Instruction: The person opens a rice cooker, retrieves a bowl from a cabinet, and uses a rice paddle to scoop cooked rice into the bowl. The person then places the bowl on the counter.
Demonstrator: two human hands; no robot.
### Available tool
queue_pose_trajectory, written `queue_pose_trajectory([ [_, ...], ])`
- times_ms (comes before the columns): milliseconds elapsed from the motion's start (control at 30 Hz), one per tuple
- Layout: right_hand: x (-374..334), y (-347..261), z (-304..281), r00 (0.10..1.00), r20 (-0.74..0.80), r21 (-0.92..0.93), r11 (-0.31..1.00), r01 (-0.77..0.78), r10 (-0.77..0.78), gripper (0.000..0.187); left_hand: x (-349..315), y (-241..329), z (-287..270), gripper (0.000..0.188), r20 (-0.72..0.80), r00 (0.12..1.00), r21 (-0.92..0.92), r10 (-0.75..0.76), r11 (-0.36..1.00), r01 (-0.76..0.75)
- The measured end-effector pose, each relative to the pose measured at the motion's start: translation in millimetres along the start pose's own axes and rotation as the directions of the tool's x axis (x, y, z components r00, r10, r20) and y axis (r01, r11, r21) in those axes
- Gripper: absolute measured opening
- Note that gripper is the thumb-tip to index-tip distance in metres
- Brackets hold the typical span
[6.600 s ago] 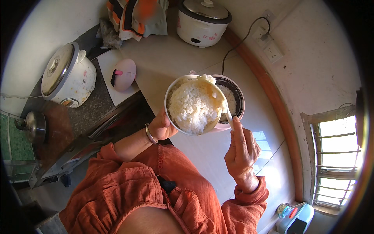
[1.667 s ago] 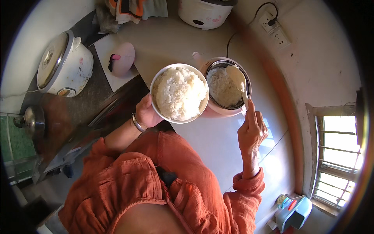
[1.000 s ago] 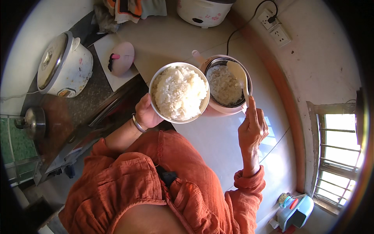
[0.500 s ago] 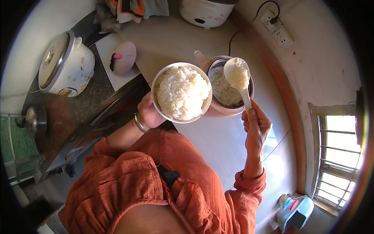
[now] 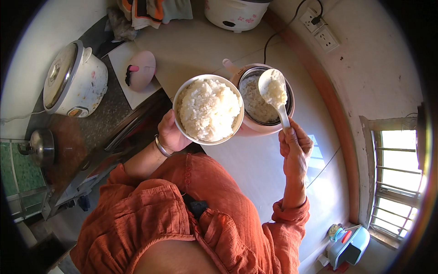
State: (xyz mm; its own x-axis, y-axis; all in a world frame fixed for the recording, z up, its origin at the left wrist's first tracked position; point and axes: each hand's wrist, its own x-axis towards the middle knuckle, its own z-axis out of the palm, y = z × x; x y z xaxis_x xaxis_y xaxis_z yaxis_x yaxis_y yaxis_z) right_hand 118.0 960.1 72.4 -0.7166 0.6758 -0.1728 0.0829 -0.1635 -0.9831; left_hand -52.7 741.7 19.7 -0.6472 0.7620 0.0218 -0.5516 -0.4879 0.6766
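My left hand is closed round the side of a white bowl heaped with cooked white rice; its fingers go out of sight beneath the bowl. In my right hand is the handle of a white rice paddle, with a clump of rice on its broad end. The paddle is above the right part of a pink rice cooker. That cooker stands uncovered beside the bowl, and rice shows in its dark-rimmed inner pot.
A pink lid lies on a pale board at the left. Further left stand a white cooker with a glass lid and a metal kettle. Another white cooker is at the back, near wall sockets. A barred window is at right.
The bowl, the rice cooker and both hands appear slightly further left in the picture, along with most of the surroundings. Both hands keep their holds on the bowl and the paddle.
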Motion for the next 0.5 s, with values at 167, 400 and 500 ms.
queue_pose_trajectory([
  [167,-3,2,-2,0.999,0.015,-0.025,0.999,0.031,-0.03,0.03,-1,-2,-2,0.094,0.01,1.0,-0.013,-0.015,1.0,0.016],
  [400,-22,-2,25,0.702,0.186,-0.55,0.519,0.654,-0.688,0.041,-6,-11,-17,0.093,0.014,0.999,-0.077,-0.045,0.996,0.046],
  [500,-27,-6,34,0.598,0.377,-0.634,0.273,0.723,-0.708,0.042,-6,-20,-26,0.08,0.14,0.99,-0.276,0.027,0.961,0.013],
])
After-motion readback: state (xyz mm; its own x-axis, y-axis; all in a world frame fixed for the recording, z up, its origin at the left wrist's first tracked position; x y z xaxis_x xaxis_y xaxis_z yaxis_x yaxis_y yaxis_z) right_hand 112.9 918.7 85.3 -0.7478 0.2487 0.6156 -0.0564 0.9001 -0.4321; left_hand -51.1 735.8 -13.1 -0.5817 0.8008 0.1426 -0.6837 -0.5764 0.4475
